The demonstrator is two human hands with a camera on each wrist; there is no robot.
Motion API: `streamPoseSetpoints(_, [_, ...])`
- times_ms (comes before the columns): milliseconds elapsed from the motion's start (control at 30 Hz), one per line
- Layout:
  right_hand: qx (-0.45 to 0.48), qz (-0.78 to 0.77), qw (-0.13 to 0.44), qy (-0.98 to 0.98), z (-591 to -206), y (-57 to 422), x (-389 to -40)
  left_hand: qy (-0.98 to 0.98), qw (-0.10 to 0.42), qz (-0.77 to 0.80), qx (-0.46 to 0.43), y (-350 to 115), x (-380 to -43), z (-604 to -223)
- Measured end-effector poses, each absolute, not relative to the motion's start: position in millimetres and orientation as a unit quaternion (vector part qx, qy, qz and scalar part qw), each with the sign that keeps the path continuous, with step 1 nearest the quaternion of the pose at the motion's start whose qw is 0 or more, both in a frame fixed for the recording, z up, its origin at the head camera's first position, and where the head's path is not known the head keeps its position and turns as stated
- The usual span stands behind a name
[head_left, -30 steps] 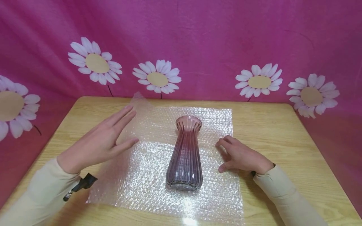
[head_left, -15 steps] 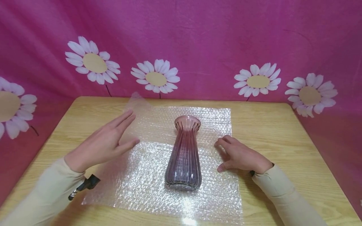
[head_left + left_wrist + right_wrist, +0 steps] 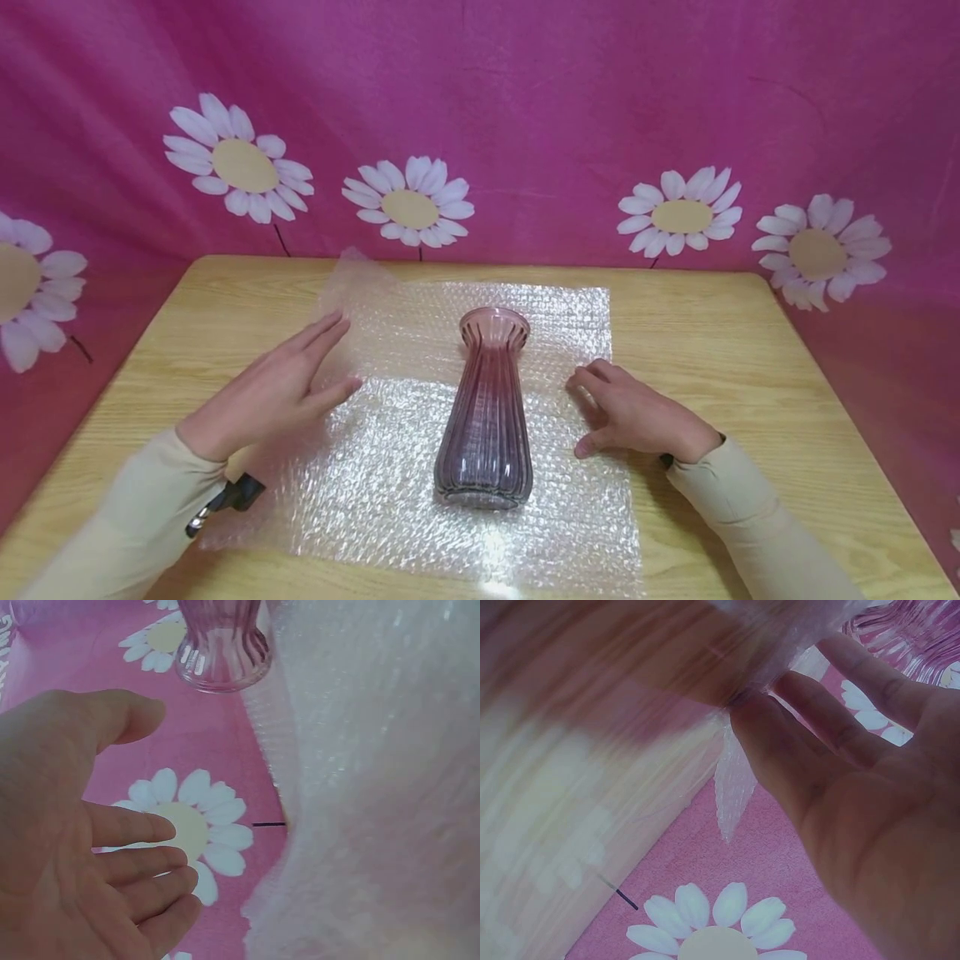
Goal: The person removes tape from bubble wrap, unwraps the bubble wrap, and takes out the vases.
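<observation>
Right hand on bubble wrap

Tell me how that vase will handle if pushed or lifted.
The vase looks like glass, so probably stiff and fragile. Lying on its side, it may roll, likely curving since its base is wider than its neck. Its shiny surface could be slippery.

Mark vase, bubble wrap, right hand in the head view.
Vase (image 3: 484, 417): head view, middle of the ribbed body.
Bubble wrap (image 3: 375, 479): head view, bare sheet left of the vase.
Right hand (image 3: 639, 413): head view, back of the hand.
</observation>
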State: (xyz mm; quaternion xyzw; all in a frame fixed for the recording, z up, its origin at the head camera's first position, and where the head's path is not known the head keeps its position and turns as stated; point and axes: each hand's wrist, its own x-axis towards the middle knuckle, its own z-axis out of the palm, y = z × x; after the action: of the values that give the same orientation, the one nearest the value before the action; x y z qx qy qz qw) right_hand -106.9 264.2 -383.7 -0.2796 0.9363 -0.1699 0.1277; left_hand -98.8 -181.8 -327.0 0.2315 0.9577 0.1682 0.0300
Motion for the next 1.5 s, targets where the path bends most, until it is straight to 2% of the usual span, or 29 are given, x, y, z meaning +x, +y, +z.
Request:
streamPoseSetpoints(267, [-0.278,-0.166,0.125,0.938,-383.9,263.5,-106.0,0.959,0.061,0.181,0.211,-186.2,-98.7,-344.1])
streamPoseSetpoints(1000, [-0.268,-0.17,0.131,0.939,-384.5,264.1,-105.2,0.958,0.071,0.182,0.208,-193.6,-102.6,-366.9])
streamPoseSetpoints(1233, [-0.267,-0.167,0.132,0.94,-384.6,263.8,-105.5,0.959,0.089,0.192,0.19,-193.2,-102.3,-370.5])
streamPoseSetpoints(1500, [-0.267,-0.167,0.131,0.94,-384.9,263.8,-105.9,0.956,0.08,0.194,0.205,-196.8,-103.3,-377.9])
